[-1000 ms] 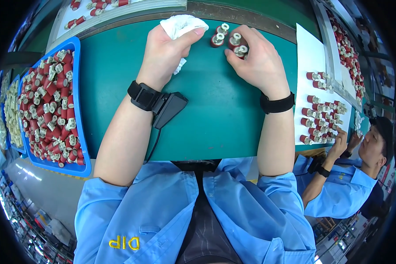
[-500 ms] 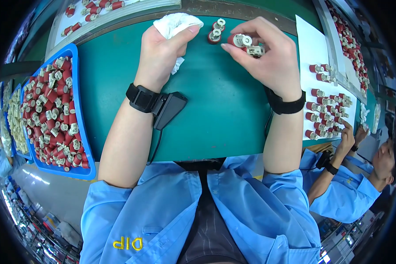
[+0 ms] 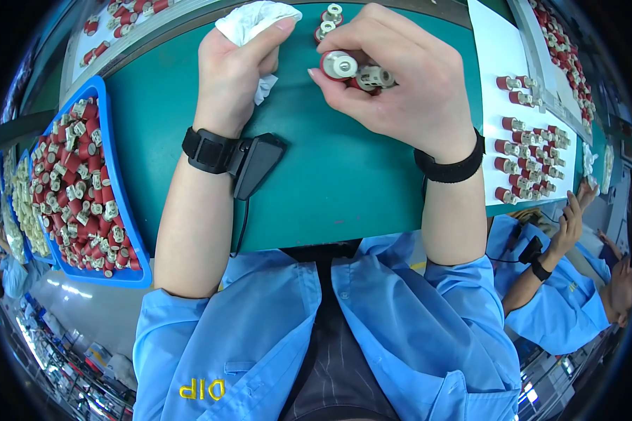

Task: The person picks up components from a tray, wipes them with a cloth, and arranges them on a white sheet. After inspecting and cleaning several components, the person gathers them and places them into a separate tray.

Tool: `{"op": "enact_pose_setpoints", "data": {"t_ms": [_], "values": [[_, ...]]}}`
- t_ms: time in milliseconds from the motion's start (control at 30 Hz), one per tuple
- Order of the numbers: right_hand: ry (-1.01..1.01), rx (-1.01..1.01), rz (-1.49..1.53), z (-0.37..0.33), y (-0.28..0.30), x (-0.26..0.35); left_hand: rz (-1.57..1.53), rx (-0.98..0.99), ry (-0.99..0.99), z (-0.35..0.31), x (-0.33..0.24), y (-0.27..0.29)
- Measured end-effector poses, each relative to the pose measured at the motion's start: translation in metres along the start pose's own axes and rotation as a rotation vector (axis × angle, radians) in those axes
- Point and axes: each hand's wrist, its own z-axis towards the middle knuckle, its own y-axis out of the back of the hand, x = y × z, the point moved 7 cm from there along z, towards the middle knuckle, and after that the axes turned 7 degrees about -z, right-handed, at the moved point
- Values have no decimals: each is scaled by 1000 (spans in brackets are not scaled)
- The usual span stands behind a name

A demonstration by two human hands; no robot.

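Observation:
My left hand [image 3: 235, 77] is closed around a crumpled white cloth [image 3: 256, 19], which sticks out above the fist and a little below it. Between the thumb and fingers of my right hand [image 3: 400, 77] are two small red-and-cream cylindrical parts. One part [image 3: 340, 66] has its round cream end facing up; the other [image 3: 373, 77] lies beside it, partly hidden by the fingers. Just beyond my right fingertips, two more such parts [image 3: 326, 30] stand on the green tabletop [image 3: 316, 182].
A blue tray [image 3: 105, 140] heaped with the same parts is at the left. On the right, several stand in rows on a white sheet [image 3: 495, 63]. A co-worker's hand [image 3: 571, 223] is beside that sheet. More parts [image 3: 123, 21] lie beyond the far rail.
My right hand has shifted left with its two parts, closer to the cloth and the two standing parts. The co-worker's hand has drawn back from the rows. The whole view has shifted slightly.

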Motion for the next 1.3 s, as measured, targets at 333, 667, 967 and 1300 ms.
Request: {"op": "enact_pose_setpoints", "data": {"t_ms": [333, 667, 967, 1300], "values": [[545, -322, -154, -9, -9, -4, 20, 6, 11, 1, 3, 2], [420, -371, -124, -8, -6, -13, -103, 48, -22, -2, 2, 3], [24, -139, -33, -4, 5, -9, -16, 39, -74, -6, 0, 7], [13, -181, 50, -2, 3, -6, 77, 139, 0, -17, 7, 8]]}}
